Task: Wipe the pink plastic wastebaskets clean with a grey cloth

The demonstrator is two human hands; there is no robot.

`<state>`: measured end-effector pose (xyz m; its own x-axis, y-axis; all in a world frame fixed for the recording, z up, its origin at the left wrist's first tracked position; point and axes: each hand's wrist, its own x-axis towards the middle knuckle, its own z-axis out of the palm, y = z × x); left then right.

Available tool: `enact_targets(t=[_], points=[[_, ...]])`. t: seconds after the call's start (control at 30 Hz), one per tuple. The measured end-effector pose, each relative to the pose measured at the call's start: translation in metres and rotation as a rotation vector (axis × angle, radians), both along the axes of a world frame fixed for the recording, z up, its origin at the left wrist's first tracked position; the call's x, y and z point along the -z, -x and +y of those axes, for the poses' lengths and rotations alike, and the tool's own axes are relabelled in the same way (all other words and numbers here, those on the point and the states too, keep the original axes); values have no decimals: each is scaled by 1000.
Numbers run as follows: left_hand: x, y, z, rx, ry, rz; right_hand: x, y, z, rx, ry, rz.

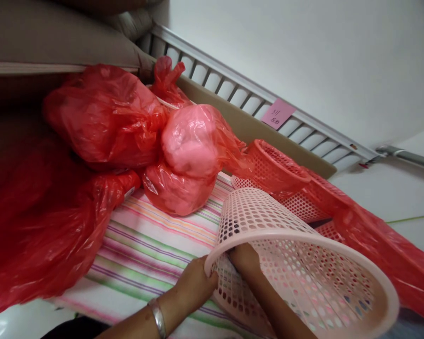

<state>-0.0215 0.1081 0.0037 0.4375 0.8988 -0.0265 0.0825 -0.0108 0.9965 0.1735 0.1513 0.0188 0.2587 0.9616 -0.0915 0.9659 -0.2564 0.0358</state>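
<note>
We keep the pink basket [297, 263] lying on its side on the striped cloth [151, 245], near the red bags [106, 113]. Our left hand [194, 287] clenches its fingers on the rim to steady it. Our right hand [245, 259] reaches inside, and we cannot tell its grip.

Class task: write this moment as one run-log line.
left hand grips basket rim | right hand inside basket | basket on its side on striped cloth | red bags behind
</note>
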Motion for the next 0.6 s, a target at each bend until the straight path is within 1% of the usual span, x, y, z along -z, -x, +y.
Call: enact_targets(t=[0.23, 0.37, 0.47, 0.6], points=[[1, 0, -1, -13, 8, 20, -2, 1, 4, -22, 28, -14], [0, -1, 0, -6, 36, -19, -3, 0, 10, -11, 25, -26], [-1, 0, 0, 0, 58, -30, -1, -3, 14, 2, 20, -51], [-3, 1, 0, 5, 54, -16, 3, -8, 21, -35, 1, -48]])
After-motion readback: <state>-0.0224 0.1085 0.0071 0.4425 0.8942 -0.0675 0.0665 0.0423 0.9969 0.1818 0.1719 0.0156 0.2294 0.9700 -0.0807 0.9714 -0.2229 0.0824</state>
